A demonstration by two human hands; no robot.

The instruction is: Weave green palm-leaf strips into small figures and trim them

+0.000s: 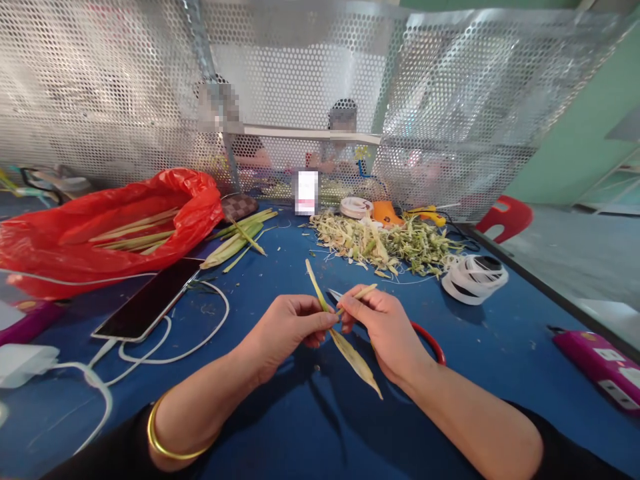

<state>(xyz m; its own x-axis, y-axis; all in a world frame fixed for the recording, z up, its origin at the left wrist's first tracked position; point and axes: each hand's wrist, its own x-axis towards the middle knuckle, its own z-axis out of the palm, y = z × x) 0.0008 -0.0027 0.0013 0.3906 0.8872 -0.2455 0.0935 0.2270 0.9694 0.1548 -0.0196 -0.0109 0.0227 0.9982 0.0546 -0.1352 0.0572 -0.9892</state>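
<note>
My left hand [296,321] pinches a long, pale yellow-green leaf strip [354,357], which looks dried. One narrow end points up and away, while the broader, pointed end hangs toward me. Close beside it, my right hand [383,323] is closed on a second, short leaf strip [367,291] between thumb and fingers. The two strips meet or cross near my fingertips. Partly hidden by my right hand are scissors with a red handle [434,341] and a metal blade tip showing past the knuckles. Whether that hand also grips the scissors or they lie beneath it, I cannot tell.
On the blue table [280,427] stands a red plastic bag [195,200] of leaves. Loose leaves [235,243], a phone [155,300] with white cable, a leaf-scrap pile [380,243], white ribbon rolls [475,277] and a purple box [600,367] lie around. People sit behind perforated mesh.
</note>
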